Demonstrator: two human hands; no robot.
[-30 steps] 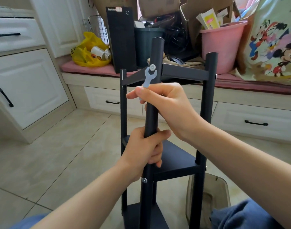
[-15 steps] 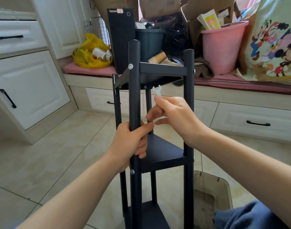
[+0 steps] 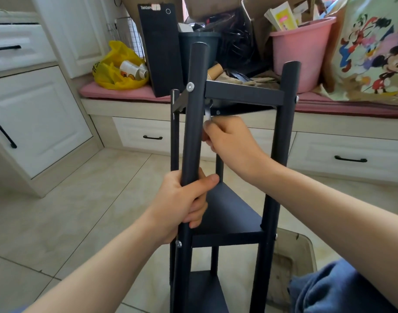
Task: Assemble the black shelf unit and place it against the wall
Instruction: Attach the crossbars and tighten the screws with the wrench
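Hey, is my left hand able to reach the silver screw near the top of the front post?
Probably yes: the left hand grips that front post below the silver screw, and nothing covers it.

Soft, even daylight; shadows are faint. A pale sheen lies on the tiled floor [image 3: 69,211], and a dull highlight runs down the near post of the black shelf unit [image 3: 193,132]. Wide-angle distortion bows the cabinet [image 3: 40,123] lines (strongest at the left edge). The wrench [image 3: 207,114] appears slightly blurred.
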